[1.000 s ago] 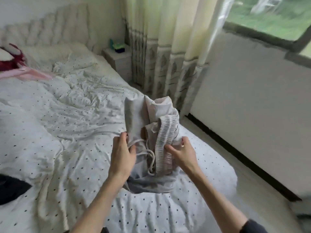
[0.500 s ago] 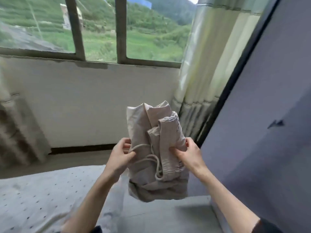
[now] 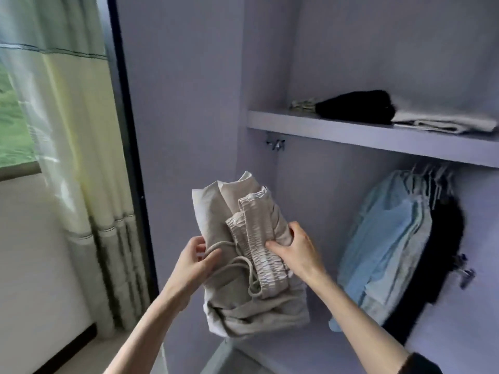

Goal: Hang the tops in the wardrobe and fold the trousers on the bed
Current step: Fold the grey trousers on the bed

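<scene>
I hold a folded pair of beige trousers (image 3: 243,298) upright in front of the open wardrobe (image 3: 310,63). Its ribbed elastic waistband and drawstring face me. My left hand (image 3: 195,261) grips the bundle's left edge, thumb by the drawstring. My right hand (image 3: 295,249) grips the right side, thumb on the waistband. Light blue tops (image 3: 388,247) and a black garment (image 3: 437,265) hang on hangers under the shelf at the right.
The wardrobe shelf (image 3: 364,133) carries a folded black item (image 3: 356,106) and a folded white one (image 3: 442,122). A curtain (image 3: 81,130) and window stand at the left, beside the wardrobe's dark side edge (image 3: 132,147). The bed is out of view.
My view swung right from the bed, past the window, to the open wardrobe. Both hands kept hold of the folded trousers and carried them along.
</scene>
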Action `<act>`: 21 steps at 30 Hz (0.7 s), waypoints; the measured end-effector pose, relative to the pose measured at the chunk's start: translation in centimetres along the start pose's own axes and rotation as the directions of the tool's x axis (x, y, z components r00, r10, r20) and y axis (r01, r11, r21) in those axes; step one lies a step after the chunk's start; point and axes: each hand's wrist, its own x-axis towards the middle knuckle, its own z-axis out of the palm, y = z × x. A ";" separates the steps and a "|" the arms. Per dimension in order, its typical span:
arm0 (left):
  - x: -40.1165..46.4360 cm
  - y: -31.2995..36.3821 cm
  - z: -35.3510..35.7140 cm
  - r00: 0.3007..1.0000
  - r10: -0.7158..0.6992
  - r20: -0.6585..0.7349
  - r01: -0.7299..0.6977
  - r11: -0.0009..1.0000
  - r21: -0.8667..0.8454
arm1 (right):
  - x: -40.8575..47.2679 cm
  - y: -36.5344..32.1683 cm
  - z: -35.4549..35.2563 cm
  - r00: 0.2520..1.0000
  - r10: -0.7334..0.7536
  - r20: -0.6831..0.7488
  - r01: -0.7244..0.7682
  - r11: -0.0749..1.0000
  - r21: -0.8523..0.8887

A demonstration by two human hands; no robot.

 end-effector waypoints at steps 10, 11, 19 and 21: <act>13.5 11.3 7.6 0.932 0.265 0.248 -0.289 0.955 0.066 | 10.2 -3.0 -11.3 0.942 -0.078 -0.326 0.042 0.993 -0.114; 15.2 12.6 8.3 0.918 0.297 0.262 -0.326 0.943 0.074 | 11.7 -3.5 -12.0 0.935 -0.091 -0.344 0.052 0.991 -0.122; 30.6 24.3 12.6 0.859 0.474 0.193 -0.507 0.839 0.195 | 27.9 -7.6 -16.9 0.890 -0.166 -0.425 0.135 0.986 -0.102; 34.0 26.4 13.6 0.847 0.511 0.146 -0.531 0.821 0.207 | 31.6 -8.6 -17.9 0.878 -0.186 -0.441 0.161 0.983 -0.092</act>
